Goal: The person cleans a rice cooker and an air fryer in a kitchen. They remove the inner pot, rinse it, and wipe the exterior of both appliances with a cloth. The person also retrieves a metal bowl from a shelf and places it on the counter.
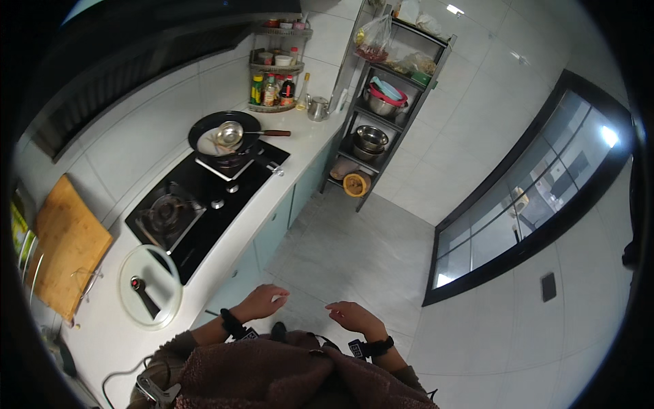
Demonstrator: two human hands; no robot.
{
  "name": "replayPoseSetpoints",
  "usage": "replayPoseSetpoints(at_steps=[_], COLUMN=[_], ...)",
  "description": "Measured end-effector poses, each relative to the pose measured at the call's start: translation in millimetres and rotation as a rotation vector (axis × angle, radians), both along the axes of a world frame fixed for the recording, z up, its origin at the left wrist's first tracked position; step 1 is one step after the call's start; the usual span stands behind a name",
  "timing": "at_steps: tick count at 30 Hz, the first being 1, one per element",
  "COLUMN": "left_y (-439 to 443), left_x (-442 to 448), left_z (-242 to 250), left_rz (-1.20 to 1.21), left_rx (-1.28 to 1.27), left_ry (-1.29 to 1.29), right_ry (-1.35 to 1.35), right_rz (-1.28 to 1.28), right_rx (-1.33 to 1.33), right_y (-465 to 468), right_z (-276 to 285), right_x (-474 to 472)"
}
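Observation:
In the head view my left hand (260,302) hangs over the floor beside the counter edge, holding nothing, its fingers bent and apart from the thumb. Level with it on the right is my right hand (350,315), also with nothing in it and its fingers loosely curved. The glass lid (168,280) with a black handle lies on the white counter, left of my left hand. Farther off, a black wok (195,130) stands on the rear burner of the black gas hob (204,225). A metal ladle (230,134) with a wooden handle rests in the wok, over whitish contents.
A wooden cutting board (71,245) leans at the left wall. Sauce bottles (271,92) stand on a corner rack, near a metal pot (318,109). A dark shelf unit (393,122) holds basins and bags. A black-framed glass door or window (434,266) is on the right.

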State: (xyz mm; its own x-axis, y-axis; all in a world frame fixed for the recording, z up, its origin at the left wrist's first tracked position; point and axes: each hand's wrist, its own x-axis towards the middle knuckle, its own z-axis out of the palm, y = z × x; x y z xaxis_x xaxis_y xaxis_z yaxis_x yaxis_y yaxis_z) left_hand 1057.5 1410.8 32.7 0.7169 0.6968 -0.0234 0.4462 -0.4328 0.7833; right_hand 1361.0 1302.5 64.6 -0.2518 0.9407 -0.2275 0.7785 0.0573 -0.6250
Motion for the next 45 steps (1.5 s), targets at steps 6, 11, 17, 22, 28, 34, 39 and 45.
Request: replayPoseSetpoints(at_steps=[6, 11, 17, 22, 28, 34, 39, 45], left_y=[114, 179, 253, 303, 364, 474, 589, 715], left_x=[133, 213, 293, 349, 378, 426, 491, 556], left_z=[27, 35, 30, 48, 50, 50, 65, 119], left_rz=[-0.256, -0.342, -0.267, -0.115, -0.022, 0.114, 0.176, 0.181], left_rx=[0.150, 0.032, -0.013, -0.003, -0.132, -0.228, -0.414, -0.621], left_ry=[-0.073, -0.089, 0.052, -0.003, 0.101, -0.123, -0.388, -0.733], right_ry=[-0.004, -0.019, -0.023, -0.028, 0.025, 0.116, 0.037, 0.080], right_rz=[-0.343, -0.359, -0.263, -0.192, -0.021, 0.055, 0.022, -0.212], right_rx=[0.065, -0.058, -0.009, 0.028, 0.060, 0.023, -0.058, 0.047], right_y=[52, 93, 193, 301, 418, 516, 576, 633], right_z=[24, 8, -4, 21, 29, 26, 49, 75], right_x=[95, 171, 285, 363, 392, 394, 424, 472])
